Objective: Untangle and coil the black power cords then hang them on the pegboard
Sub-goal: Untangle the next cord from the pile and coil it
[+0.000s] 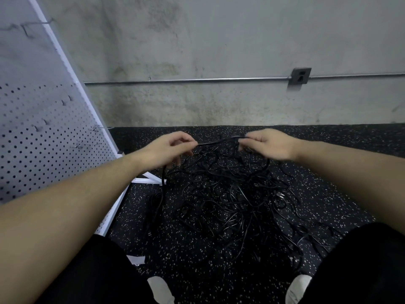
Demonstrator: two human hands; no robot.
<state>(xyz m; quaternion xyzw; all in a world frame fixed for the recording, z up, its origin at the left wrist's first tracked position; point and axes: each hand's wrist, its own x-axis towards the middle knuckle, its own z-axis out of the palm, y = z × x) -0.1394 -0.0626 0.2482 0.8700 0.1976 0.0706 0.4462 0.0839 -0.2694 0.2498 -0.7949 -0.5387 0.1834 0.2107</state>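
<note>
Cord point(219, 141) stretches between both hands' grip above floor tangle point(230, 200).

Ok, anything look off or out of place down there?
Only the black power cords, one knotted heap sprawled on the floor. The left hand and right hand pinch one strand. The pegboard hooks hold nothing.

Both bare arms reach forward, left hand point(167, 150) and right hand point(268, 144) with fingers pinched.

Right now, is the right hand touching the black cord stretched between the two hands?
Touching. The head view shows the right hand pinching the black cord at its fingertips, with the left hand holding the other end.
</note>
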